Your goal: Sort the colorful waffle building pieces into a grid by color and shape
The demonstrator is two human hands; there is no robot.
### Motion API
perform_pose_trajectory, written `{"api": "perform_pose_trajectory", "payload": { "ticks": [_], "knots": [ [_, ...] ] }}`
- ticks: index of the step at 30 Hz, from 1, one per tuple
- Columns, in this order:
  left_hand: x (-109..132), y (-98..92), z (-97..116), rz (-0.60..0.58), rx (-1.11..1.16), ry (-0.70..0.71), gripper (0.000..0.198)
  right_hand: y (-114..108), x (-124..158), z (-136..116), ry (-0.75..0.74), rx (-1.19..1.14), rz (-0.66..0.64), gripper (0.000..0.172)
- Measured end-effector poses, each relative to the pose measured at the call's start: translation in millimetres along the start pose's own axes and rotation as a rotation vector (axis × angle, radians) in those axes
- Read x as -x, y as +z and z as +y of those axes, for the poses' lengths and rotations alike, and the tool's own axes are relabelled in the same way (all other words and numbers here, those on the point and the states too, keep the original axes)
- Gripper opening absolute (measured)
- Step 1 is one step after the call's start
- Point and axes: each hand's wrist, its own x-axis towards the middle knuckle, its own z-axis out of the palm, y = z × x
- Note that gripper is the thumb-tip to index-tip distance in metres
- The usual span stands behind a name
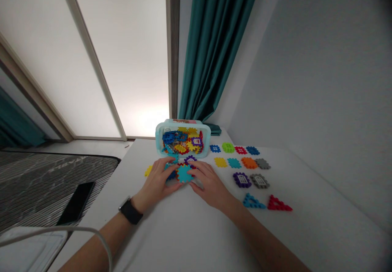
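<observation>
Two bare hands meet at the center of the frame on a white table, their fingers curved in a narrow grip around a small cluster of interlocking plastic building pieces. The left hand comes in from the lower left, with a black wristwatch on its wrist, and the right hand comes in from the lower right. A teal piece lies on top of the cluster, with red, purple and blue pieces tucked around it; whether the hands are pressing firmly is impossible to tell. Just above the hands sits a clear plastic box with a teal rim, heaped with multicolored pieces. A lone yellow piece lies just left of the left hand. To the right, loose pieces form rows: blue, green, red and blue; then yellow, teal, orange and gray; then purple and gray house-window pieces; then a blue triangle and a red triangle. At the left, a black smartphone rests on a dark striped surface. A teal curtain hangs at the top center, beside a tall frosted panel.
</observation>
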Motion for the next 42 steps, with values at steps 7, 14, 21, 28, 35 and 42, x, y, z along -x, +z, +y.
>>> {"api": "perform_pose_trajectory", "payload": {
  "ticks": [7, 14, 21, 28, 35, 42],
  "knots": [
    [-11, 13.6, 12, -0.014, 0.036, 0.009, 0.044, -19, 5, 14, 0.007, -0.014, 0.003, 0.035],
    [-41, 44.7, 38, -0.082, 0.113, 0.032, 0.042, -54, 28, 43, 0.042, 0.033, -0.018, 0.036],
    [-78, 90.0, 60, -0.159, 0.16, 0.024, 0.044, -90, 52, 83, 0.072, 0.139, 0.02, 0.036],
    [-106, 127.6, 69, -0.152, 0.18, 0.034, 0.035, -117, 63, 128, 0.142, 0.273, -0.03, 0.034],
    [-119, 148.7, 65, -0.351, 0.079, 0.146, 0.023, -115, 70, 172, 0.214, 0.295, -0.182, 0.03],
    [-121, 159.9, 63, -0.435, -0.017, 0.208, 0.025, -112, 68, 181, 0.297, 0.256, -0.304, 0.029]
  ]
}}
